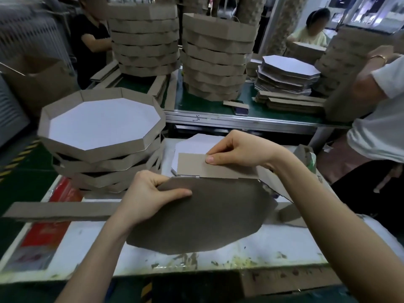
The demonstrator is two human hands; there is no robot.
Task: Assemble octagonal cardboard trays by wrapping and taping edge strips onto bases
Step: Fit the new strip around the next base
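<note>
A worker's left hand [150, 193] grips the brown octagonal cardboard base [207, 215] at its left corner; the right hand [236, 152] pinches the brown cardboard strip [196, 167], upright along the far edge, running left-to-right.

Two hands: left hand [150, 193], right hand [236, 149]. One base [207, 219] and one strip [196, 167] held, one strip [61, 212] loose. Three clear tray stacks [102, 162], two base piles [286, 73], three other people [91, 36].
</note>
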